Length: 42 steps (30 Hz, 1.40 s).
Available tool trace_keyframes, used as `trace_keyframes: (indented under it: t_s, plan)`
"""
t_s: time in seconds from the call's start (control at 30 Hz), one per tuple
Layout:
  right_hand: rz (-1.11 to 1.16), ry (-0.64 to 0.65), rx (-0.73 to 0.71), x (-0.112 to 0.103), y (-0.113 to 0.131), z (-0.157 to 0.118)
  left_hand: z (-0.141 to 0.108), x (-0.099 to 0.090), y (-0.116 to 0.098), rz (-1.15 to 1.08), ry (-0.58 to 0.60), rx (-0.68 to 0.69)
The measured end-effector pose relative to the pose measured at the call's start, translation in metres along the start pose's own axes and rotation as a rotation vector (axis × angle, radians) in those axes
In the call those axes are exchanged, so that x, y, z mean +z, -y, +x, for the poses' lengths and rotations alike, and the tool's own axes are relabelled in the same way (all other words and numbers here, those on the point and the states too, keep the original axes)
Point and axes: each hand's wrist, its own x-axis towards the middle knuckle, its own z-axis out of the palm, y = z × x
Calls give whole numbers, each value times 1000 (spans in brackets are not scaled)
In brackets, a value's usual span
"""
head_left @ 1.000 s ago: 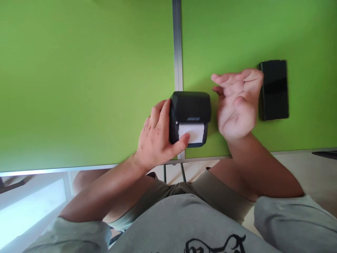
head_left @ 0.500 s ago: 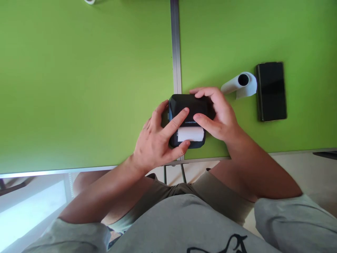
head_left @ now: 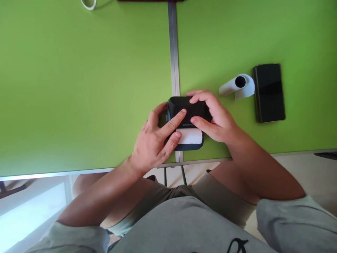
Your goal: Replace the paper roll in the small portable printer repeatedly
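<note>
A small black label printer [head_left: 185, 105] rests on the green table near its front edge, over the metal seam. White paper [head_left: 190, 136] sticks out of its slot on the near side. My left hand [head_left: 155, 137] holds the printer's left side, its index finger lying on the lid and its thumb on the paper's left end. Around the right side and far edge curls my right hand [head_left: 217, 117], with its thumb on the lid. The fingertips behind the printer are partly hidden.
Right of the printer stands a white paper roll [head_left: 231, 86] with a loose end, close beside a black phone-like device [head_left: 270, 93]. At the far left is part of a white ring [head_left: 91, 6]. A metal strip [head_left: 173, 52] divides the green table [head_left: 79, 88].
A longer piece of white paper shows at the printer's slot. My left thumb has moved from the near edge up onto the paper. The whole view has shifted slightly.
</note>
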Motion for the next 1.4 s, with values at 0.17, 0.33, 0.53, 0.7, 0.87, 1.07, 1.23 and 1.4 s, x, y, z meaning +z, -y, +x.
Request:
trace_keyframes:
  t_s: [0.17,0.33,0.53,0.7,0.87,1.07,1.23,1.4]
  plan:
    - [-7,-19,79,2,1,-3,2,-7,-2,26,6,-141]
    - [-2,-66,96,4,1,-5,2,-13,3,179,28,-257]
    - [-4,-91,90,6,1,-5,5,-6,6,274,-2,-255]
    - [-1,-94,77,6,0,-4,9,-11,4,252,45,-243]
    - [13,-81,92,4,3,-3,-6,-17,-2,172,100,-92]
    - [13,-74,107,4,5,-2,-22,-6,0,317,81,40]
    - [17,-96,83,6,3,-2,-22,-2,3,399,49,70]
    - [18,-81,79,5,3,-2,-22,-5,4,376,28,84]
